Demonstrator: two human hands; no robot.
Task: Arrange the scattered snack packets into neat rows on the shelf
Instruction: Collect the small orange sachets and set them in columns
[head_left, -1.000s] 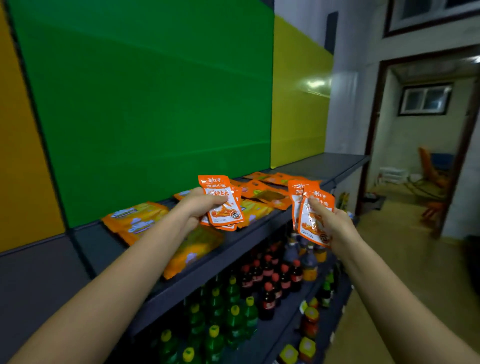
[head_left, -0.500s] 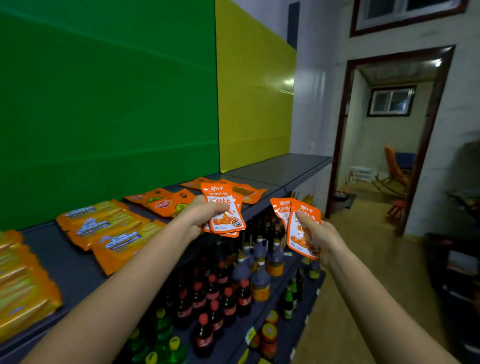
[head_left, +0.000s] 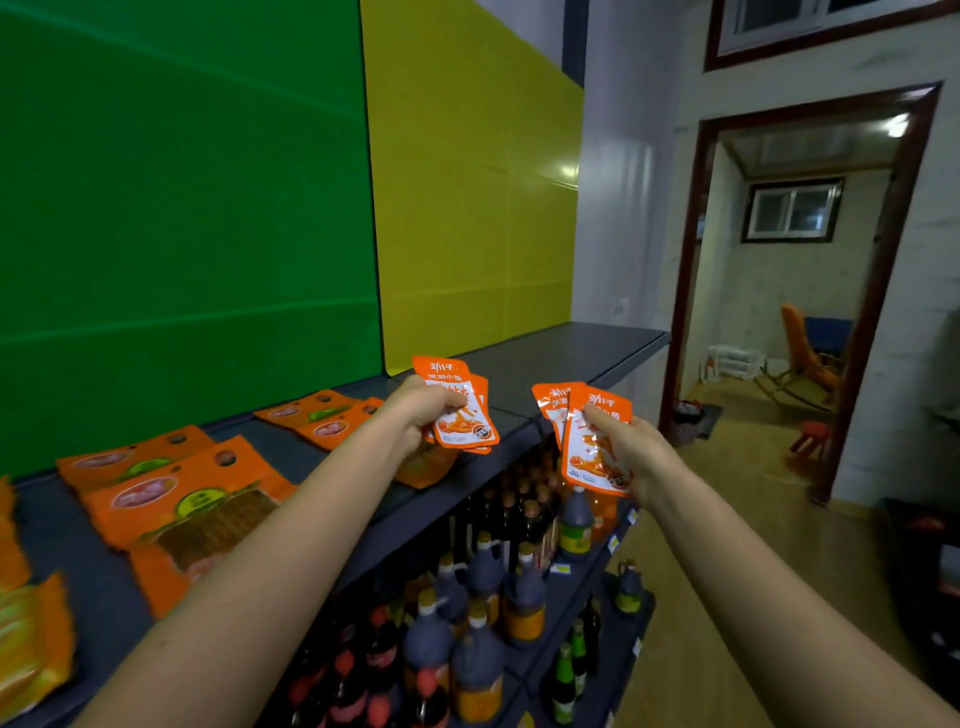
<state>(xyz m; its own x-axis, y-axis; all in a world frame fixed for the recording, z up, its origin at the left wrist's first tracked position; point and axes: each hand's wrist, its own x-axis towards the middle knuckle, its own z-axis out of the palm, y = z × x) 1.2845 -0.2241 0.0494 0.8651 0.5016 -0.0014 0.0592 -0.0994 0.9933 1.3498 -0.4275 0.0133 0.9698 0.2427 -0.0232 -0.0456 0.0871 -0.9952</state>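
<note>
Partway, I judge: left grip (head_left: 421, 410) clamped on one packet bunch (head_left: 462, 423), right grip (head_left: 628, 452) clamped on a second bunch (head_left: 592, 452), neither laid down yet; bare shelf (head_left: 561, 353) just beyond both grips, larger packets (head_left: 197, 499) behind the left.

A small shop: a grey shelf (head_left: 571, 353) carries flat snack packets (head_left: 182, 499), rows of bottles (head_left: 478, 639) with price tags (head_left: 561, 570) fill the racks below.

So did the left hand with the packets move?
Yes. The left hand, gripping packets, moved right along the shelf: earlier it was before the green panel, now it is under the yellow panel.
</note>
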